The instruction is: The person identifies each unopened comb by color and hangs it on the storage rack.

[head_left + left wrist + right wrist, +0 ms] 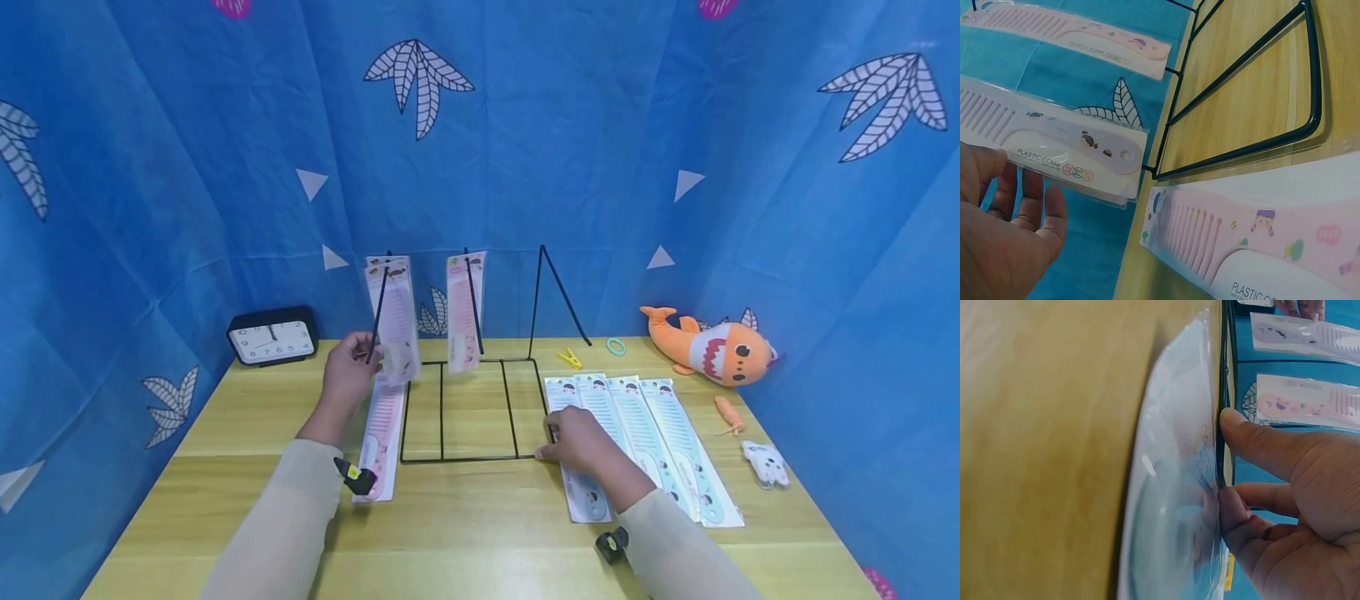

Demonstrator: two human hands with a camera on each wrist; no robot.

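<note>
A black wire display rack (465, 459) with hooks stands on the table. On its left hook hang purple packaged combs (393, 317), one in front of another. My left hand (351, 371) pinches the edge of the front purple comb pack (1072, 140), thumb in front and fingers behind. A pink packaged comb (463, 317) hangs from the middle hook; the right hook (562, 287) bears nothing. At the rack's front right corner my right hand (577, 442) grips the base wire, with thumb and bent fingers on the bar in the right wrist view.
Pink comb packs (384, 437) lie left of the rack. Several blue-green comb packs (678, 442) fan out on the right, partly under my right hand. Around them are a clock (272, 337), yellow clip (570, 358), hair tie (616, 347), orange shark plush (708, 348) and small toys (767, 464).
</note>
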